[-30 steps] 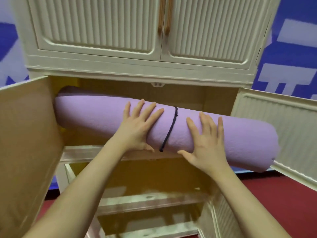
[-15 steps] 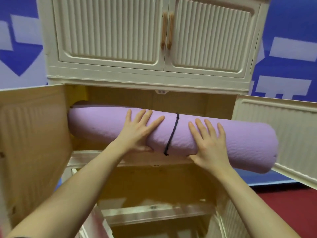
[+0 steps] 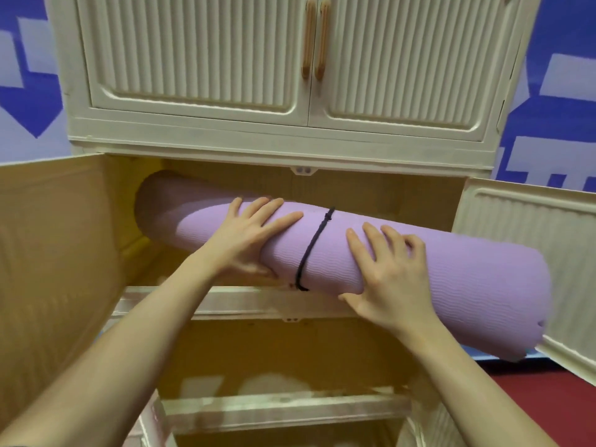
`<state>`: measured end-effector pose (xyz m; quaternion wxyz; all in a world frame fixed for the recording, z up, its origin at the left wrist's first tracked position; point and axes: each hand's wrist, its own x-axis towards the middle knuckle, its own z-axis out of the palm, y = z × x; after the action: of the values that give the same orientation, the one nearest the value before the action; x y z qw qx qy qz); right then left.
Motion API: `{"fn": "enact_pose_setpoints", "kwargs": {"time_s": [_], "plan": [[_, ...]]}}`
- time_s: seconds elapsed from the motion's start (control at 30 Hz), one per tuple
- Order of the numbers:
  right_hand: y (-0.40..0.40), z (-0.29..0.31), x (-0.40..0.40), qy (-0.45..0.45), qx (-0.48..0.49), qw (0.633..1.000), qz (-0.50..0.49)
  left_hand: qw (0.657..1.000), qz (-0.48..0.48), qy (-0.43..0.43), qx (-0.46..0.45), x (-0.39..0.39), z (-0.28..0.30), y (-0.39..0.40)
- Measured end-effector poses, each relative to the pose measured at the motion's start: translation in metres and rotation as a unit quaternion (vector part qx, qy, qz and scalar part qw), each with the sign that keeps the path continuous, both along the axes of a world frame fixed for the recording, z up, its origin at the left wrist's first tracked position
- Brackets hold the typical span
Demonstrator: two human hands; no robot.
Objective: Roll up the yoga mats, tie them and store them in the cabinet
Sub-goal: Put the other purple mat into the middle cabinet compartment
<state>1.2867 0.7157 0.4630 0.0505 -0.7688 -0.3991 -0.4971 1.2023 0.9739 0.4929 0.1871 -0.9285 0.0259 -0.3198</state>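
- The mat [image 3: 419,272], a rolled purple tube, lies slantwise across the middle of the frame: its far end is inside the cabinet's [image 3: 290,146] open middle compartment at centre left, its near end juts out at lower right in front of the right door [image 3: 532,253].
- It looks too long to go in square, which would explain the diagonal: one end is fed toward the back left corner first.
- A dark cord [image 3: 311,250] circles the roll at its middle and is knotted on top, so the roll keeps its shape while handled.
- The left hand [image 3: 248,233] lies flat on the roll just left of the cord, fingers straight and spread over the top, thumb tucked below; it seems to steady and guide the roll, not to clasp it.
- The right hand [image 3: 390,279] presses on the roll just right of the cord, fingers spread and slightly bent, thumb under the lower edge, likely to push the near end inward.
- The left door [image 3: 54,253] stands wide open at left, giving room to swing the roll.
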Motion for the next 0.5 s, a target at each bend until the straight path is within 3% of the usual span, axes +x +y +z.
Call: {"fn": "enact_pose_setpoints", "kwargs": {"time_s": [0.33,0.5], "plan": [[0.019,0.012,0.022,-0.004,-0.04,0.998,0.039,0.996,0.003,-0.093,-0.006,-0.011,-0.024,0.02],[0.025,0.016,0.035,-0.026,-0.048,0.996,0.063,0.995,0.012,-0.094,-0.008,-0.007,-0.023,0.024]]}}
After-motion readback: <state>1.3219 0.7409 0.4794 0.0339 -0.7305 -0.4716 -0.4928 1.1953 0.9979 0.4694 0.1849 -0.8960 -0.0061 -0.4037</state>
